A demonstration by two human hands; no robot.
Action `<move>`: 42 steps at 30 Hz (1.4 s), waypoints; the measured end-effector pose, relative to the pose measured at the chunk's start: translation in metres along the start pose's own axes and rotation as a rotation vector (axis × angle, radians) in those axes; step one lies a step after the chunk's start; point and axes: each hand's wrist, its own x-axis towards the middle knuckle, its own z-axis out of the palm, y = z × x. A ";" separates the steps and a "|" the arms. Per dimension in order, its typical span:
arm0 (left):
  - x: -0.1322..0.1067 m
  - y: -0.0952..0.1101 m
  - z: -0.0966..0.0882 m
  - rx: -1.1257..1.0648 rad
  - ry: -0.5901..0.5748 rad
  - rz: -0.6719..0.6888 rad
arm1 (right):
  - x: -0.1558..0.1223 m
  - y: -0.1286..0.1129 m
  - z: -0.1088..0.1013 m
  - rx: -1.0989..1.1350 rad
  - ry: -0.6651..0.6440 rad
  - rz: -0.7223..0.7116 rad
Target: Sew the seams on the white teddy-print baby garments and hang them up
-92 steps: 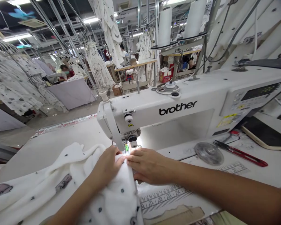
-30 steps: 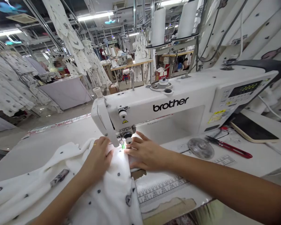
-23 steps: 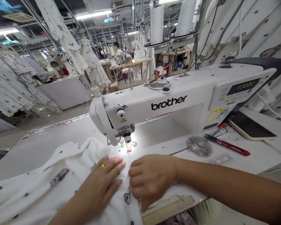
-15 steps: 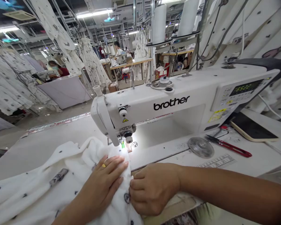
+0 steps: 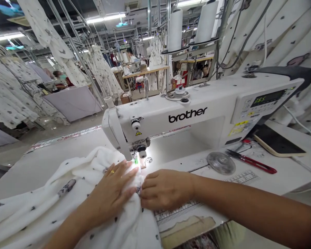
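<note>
White fluffy fabric (image 5: 75, 204) with small dark prints lies over the left of the table and runs under the needle of a white sewing machine (image 5: 155, 124). My left hand (image 5: 116, 186), with a yellow ring, rests on the fabric with its fingers spread, just in front of the lit presser foot (image 5: 136, 161). My right hand (image 5: 166, 190) is closed, pinching the fabric's right edge a short way in front of the foot. Its fingertips are partly hidden behind the knuckles.
Right of the machine's arm lie a clear round disc (image 5: 221, 163), red thread snips (image 5: 251, 161) and a phone (image 5: 279, 141). A ruler scale (image 5: 178, 210) runs along the table's front edge. Thread cones (image 5: 175, 30) stand behind. Other people sit at machines further back.
Both hands have moved forward toward the presser foot, and the fabric has shifted with them. More of the ruler scale shows below my right hand. The machine's display reading has changed.
</note>
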 end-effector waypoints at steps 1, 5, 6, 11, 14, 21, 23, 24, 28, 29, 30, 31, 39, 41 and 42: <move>-0.008 0.007 0.000 0.019 0.034 0.019 | 0.001 -0.002 0.000 0.006 0.026 -0.032; -0.031 0.030 0.016 0.075 0.243 0.053 | 0.002 -0.010 0.004 -0.009 0.114 -0.075; -0.032 0.032 0.021 0.069 0.297 0.035 | 0.002 -0.012 0.004 -0.017 0.127 -0.066; -0.016 0.024 0.021 -0.269 0.393 -0.287 | 0.003 -0.012 0.000 -0.050 0.286 -0.009; 0.000 0.019 0.008 -0.483 0.418 -0.490 | 0.002 -0.011 0.001 0.007 0.235 0.044; 0.009 0.027 0.010 -0.516 0.338 -0.484 | -0.004 -0.001 0.012 0.444 0.156 0.148; 0.007 0.024 0.015 -0.489 0.348 -0.520 | -0.003 0.001 0.013 0.448 0.196 0.299; 0.006 0.022 0.017 -0.478 0.354 -0.533 | -0.002 0.001 0.013 0.423 0.203 0.391; 0.005 0.019 0.022 -0.442 0.394 -0.481 | 0.002 0.001 0.012 0.377 0.161 0.580; 0.005 0.020 0.022 -0.431 0.401 -0.433 | 0.003 0.001 0.011 0.387 0.140 0.579; 0.006 0.021 0.022 -0.420 0.399 -0.381 | 0.003 0.002 0.010 0.398 0.116 0.572; 0.005 0.022 0.022 -0.410 0.389 -0.331 | 0.003 0.002 0.010 0.408 0.093 0.562; 0.012 0.013 0.027 -0.411 0.315 -0.177 | 0.000 0.007 0.010 0.441 0.062 0.623; 0.015 0.007 0.028 -0.463 0.299 -0.208 | -0.001 0.007 0.013 0.422 0.085 0.661; 0.017 0.005 0.029 -0.505 0.294 -0.245 | -0.001 0.007 0.014 0.412 0.101 0.680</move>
